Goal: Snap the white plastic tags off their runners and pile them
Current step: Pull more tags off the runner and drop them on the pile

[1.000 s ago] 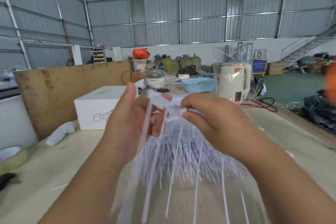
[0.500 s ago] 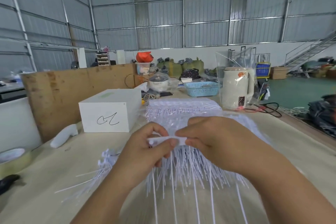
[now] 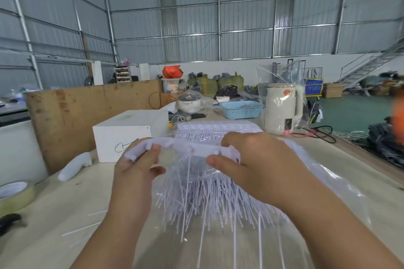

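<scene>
Both hands hold one strip of white tags (image 3: 188, 148) just above the big heap of tags (image 3: 218, 199). Your left hand (image 3: 137, 166) pinches the left end between thumb and fingers, and your right hand (image 3: 251, 159) grips the right end, thumb under and fingers over it. The strip lies with its long axis from left to right, across your view, and it bows a little upward in the middle. Both hands are equally near to it, so I judge the next move is a bend or twist between them, to break the tags from the runner.

The strip looks thin, white and slightly blurred; small knobs stand along its upper edge. Under the strip the heap spreads like a fan, with many thin white filaments pointing toward you, lying on a clear plastic sheet (image 3: 341, 192) on the worktop (image 3: 54, 225). Behind the strip a flat stack of more tags (image 3: 216, 129) waits. To the left of the strip, a few loose filaments lie on the worktop, and further left stand a white box (image 3: 122, 135) and a roll of tape (image 3: 15, 194). A cream kettle (image 3: 282, 109) stands behind the strip to the right.
</scene>
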A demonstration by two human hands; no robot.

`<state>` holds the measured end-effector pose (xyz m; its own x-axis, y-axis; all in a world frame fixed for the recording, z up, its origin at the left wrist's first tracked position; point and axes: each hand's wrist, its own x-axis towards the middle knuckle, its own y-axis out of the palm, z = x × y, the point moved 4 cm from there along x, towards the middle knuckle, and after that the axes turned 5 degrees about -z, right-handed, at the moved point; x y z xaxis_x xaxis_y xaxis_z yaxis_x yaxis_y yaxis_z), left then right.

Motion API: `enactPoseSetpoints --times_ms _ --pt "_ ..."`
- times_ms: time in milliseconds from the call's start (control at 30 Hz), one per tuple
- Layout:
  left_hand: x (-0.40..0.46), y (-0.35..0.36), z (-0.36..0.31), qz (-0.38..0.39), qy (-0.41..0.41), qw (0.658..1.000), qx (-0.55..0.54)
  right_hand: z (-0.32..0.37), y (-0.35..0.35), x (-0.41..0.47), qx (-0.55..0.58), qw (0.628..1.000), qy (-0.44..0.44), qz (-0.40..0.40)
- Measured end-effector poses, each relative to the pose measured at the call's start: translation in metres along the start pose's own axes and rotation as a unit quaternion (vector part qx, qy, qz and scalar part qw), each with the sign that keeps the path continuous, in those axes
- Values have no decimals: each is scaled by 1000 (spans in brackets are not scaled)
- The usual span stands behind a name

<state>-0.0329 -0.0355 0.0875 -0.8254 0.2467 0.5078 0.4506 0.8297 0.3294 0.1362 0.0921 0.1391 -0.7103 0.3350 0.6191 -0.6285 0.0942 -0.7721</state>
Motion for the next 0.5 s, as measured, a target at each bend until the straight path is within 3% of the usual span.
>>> enactPoseSetpoints --times_ms 333,400,500 --pt "5 -10 13 -112 -123 975 -148 14 4 0 -43 988 -38 -145" --pt "2 -5 15 -93 -132 977 -141 11 4 0 -66 988 -22 -140" --pt "-6 6 16 -47 -156 979 -124 5 6 2 -109 991 39 -65"
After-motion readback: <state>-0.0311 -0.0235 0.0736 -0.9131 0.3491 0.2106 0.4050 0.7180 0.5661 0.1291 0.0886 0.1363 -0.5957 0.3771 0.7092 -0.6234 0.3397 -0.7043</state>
